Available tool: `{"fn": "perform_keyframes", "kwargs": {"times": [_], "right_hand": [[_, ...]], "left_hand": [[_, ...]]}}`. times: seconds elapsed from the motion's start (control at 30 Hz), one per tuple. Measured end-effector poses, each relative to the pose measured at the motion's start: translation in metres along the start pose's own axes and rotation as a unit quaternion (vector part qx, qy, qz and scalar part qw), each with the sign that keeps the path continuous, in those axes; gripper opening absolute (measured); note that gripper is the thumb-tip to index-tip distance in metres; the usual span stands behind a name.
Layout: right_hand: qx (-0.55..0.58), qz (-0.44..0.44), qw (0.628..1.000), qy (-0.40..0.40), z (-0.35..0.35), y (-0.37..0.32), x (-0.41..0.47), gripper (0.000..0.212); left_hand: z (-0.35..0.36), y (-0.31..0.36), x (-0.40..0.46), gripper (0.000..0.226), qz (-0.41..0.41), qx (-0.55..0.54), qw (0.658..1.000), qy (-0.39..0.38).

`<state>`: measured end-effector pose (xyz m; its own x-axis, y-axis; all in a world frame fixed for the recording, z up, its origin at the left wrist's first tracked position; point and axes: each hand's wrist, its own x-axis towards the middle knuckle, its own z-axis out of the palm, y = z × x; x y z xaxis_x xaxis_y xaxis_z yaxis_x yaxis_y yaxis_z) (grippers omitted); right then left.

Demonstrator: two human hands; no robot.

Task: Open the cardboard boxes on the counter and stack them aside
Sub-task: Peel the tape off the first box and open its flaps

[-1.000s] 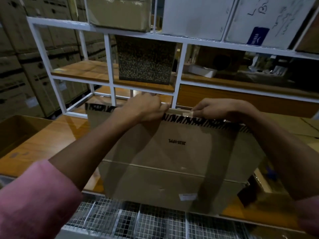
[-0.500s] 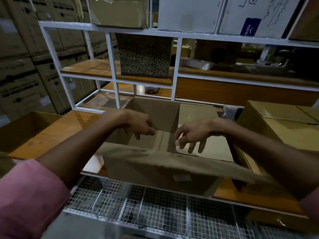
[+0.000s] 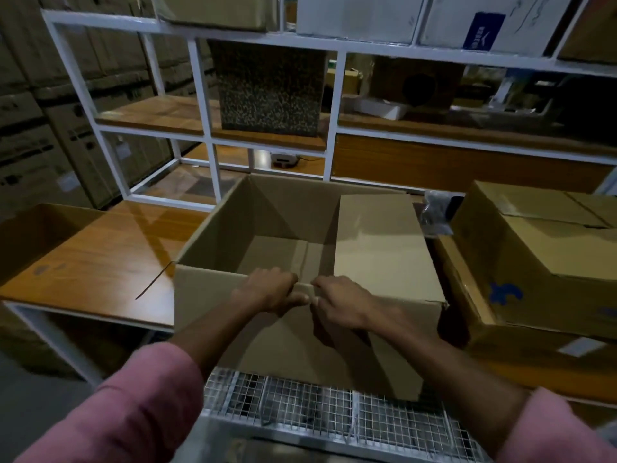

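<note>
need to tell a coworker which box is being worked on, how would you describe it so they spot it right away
On the wooden counter before the white shelving, it is the middle cardboard box. Both hands, left hand and right hand, grip its near edge; unlike the closed box at right, it stands open, empty.

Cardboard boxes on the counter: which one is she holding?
The open middle box, both hands gripping its near edge: left hand, right hand. The right-side box is untouched.

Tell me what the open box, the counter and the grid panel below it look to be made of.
Open box: plain brown cardboard, matte, with creased flaps.
Counter: seemingly wood or wood-look laminate, glossy; grain streaks and reflections show.
Grid panel: metal wire mesh, pale and slightly shiny.
</note>
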<state>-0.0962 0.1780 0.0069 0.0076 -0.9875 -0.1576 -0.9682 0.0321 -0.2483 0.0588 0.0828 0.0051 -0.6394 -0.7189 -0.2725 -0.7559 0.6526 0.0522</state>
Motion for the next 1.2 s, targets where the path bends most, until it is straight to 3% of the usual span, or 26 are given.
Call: {"fn": "perform_keyframes", "kwargs": {"times": [0.17, 0.27, 0.43, 0.57, 0.67, 0.73, 0.87, 1.0, 1.1, 1.2], "right_hand": [[0.019, -0.031, 0.997, 0.065, 0.015, -0.022, 0.013, 0.021], [0.07, 0.041, 0.993, 0.089, 0.01, -0.034, 0.028, 0.025], [0.121, 0.138, 0.982, 0.047, 0.003, -0.053, 0.047, 0.034], [0.157, 0.12, 0.98, 0.027, -0.003, -0.061, 0.054, 0.026], [0.256, 0.123, 0.959, 0.009, -0.01, -0.068, 0.062, 0.048], [0.281, 0.127, 0.951, -0.004, -0.008, -0.071, 0.073, 0.049], [0.195, 0.175, 0.965, 0.0, 0.006, -0.075, 0.088, 0.054], [0.104, 0.173, 0.976, 0.078, 0.008, -0.068, 0.076, 0.073], [0.098, 0.175, 0.972, 0.126, 0.001, -0.05, 0.059, 0.072], [0.078, 0.211, 0.968, 0.107, -0.007, -0.022, 0.044, 0.064]], "left_hand": [[0.005, -0.001, 0.002, 0.038, 0.007, 0.038, 0.998, 0.056], [0.011, -0.004, 0.0, 0.035, 0.003, 0.068, 0.994, 0.082], [0.017, -0.011, 0.002, 0.031, -0.002, 0.08, 0.993, 0.091], [0.021, -0.019, 0.004, 0.031, 0.005, 0.069, 0.993, 0.096], [0.026, -0.022, 0.006, 0.033, 0.005, 0.071, 0.992, 0.103], [0.028, -0.024, 0.009, 0.035, 0.006, 0.073, 0.992, 0.1], [0.029, -0.024, 0.009, 0.04, 0.002, 0.051, 0.995, 0.083], [0.028, -0.03, 0.003, 0.043, -0.005, 0.051, 0.995, 0.089], [0.027, -0.044, -0.003, 0.046, 0.005, 0.064, 0.994, 0.092], [0.027, -0.061, -0.005, 0.051, -0.006, 0.065, 0.995, 0.081]]}}
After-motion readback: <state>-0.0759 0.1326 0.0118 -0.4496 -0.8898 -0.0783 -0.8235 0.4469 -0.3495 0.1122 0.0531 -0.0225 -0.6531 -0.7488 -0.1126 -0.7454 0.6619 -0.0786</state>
